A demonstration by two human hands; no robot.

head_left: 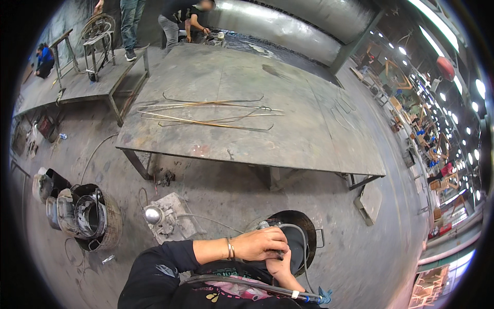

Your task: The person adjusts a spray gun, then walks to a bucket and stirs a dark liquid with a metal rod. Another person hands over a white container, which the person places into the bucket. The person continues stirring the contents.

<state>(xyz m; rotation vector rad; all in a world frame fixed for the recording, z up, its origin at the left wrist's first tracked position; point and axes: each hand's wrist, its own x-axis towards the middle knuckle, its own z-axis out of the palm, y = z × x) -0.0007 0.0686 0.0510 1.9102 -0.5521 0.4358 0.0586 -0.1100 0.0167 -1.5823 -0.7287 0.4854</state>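
My left hand (265,243) crosses in from the left, two bracelets at its wrist, its fingers curled down over my right hand (279,265). Both hands are closed together around a dark-handled tool (279,254), mostly hidden by the fingers. A metal fitting (263,225) shows just beyond my left knuckles, and a grey hose (307,252) loops down past the right side of my hands. Below them on the floor is a round bucket (310,226) with a side handle and dark contents. On the metal table (309,149) ahead lie several thin metal rods (216,103) with bent ends.
A pump-like machine (167,219) with a rounded silver part sits on the floor left of the bucket. Farther left stand a stained drum (110,221) and plastic jugs (66,208). A low bench (98,90) is at the far left. Co-workers, one person (182,20) bending, are beyond the table.
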